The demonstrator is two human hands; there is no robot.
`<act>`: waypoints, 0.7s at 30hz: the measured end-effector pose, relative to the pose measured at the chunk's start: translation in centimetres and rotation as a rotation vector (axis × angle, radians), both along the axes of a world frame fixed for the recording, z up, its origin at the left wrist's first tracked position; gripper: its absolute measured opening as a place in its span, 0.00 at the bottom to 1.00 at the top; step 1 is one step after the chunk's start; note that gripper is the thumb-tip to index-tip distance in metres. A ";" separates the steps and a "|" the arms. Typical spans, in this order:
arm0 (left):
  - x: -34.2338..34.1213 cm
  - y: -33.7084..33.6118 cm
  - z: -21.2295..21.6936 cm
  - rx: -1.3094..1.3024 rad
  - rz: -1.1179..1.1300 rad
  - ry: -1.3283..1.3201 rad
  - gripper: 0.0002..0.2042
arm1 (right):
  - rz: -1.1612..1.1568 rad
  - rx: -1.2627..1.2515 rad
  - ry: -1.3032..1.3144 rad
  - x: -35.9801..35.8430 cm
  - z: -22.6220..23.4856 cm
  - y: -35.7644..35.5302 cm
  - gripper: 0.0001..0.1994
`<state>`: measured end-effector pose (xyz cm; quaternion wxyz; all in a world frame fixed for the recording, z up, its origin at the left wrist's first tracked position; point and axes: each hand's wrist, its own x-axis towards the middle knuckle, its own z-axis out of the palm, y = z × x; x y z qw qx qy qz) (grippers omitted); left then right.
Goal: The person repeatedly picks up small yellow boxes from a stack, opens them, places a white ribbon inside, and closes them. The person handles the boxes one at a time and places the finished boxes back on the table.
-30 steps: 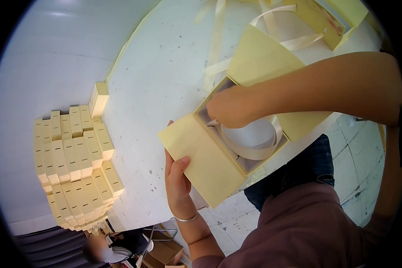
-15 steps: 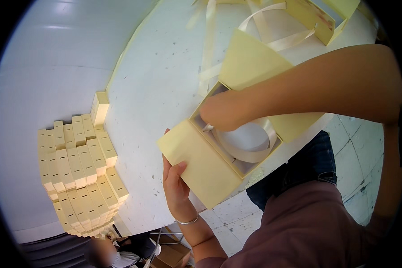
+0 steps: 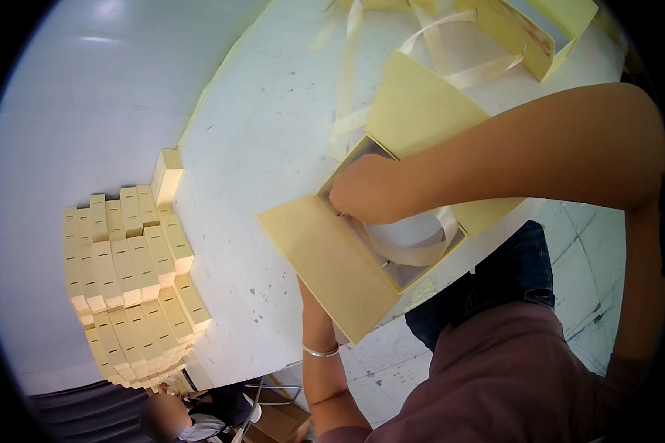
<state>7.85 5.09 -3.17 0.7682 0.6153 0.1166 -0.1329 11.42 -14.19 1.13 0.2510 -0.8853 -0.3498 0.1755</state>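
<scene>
A cream box (image 3: 414,284) with a grey inside stands on the table, its two flaps spread apart. My right hand (image 3: 369,188) reaches into its far end, with the fingers hidden below the back of the hand. A cream ribbon (image 3: 432,255) loops inside the box beside that hand, and one small end shows at the inner edge of the near flap. My left forearm (image 3: 329,387), with a silver bangle (image 3: 321,352) at the wrist, goes under the left flap (image 3: 332,266). That flap hides my left hand.
Several narrow cream boxes (image 3: 137,269) are stacked at the left of the white table (image 3: 244,177). Another open box (image 3: 513,37) with ribbon lies at the far right. A person (image 3: 199,424) sits beyond the table's lower left edge.
My left hand has slid from the flap's outer edge to beneath it, out of sight. My right hand stays in the box, turned slightly.
</scene>
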 end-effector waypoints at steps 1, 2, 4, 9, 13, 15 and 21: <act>0.8 -0.4 -0.7 0.082 -0.033 -0.023 0.19 | 0.009 0.015 -0.030 0.0 -0.4 0.0 0.07; 1.3 -0.8 -1.2 0.163 -0.060 -0.034 0.18 | 0.018 0.035 -0.059 -0.1 -0.6 -0.2 0.07; 1.6 -1.1 -1.7 0.334 -0.121 -0.078 0.16 | 0.002 0.049 -0.073 0.0 -0.9 -0.3 0.07; 0.3 -0.2 -1.2 0.753 -0.245 -0.256 0.11 | 0.036 0.043 -0.020 0.5 -0.5 0.1 0.07; -1.2 1.6 0.1 1.103 -0.257 -0.479 0.07 | 0.079 0.077 -0.002 0.8 0.1 0.2 0.08; -0.7 3.0 1.5 1.295 -0.192 -0.620 0.04 | 0.012 0.121 -0.100 0.6 -0.1 -1.4 0.08; -6.5 20.8 2.1 1.311 0.227 -0.202 0.07 | -0.084 0.395 -0.153 0.5 3.2 -3.5 0.07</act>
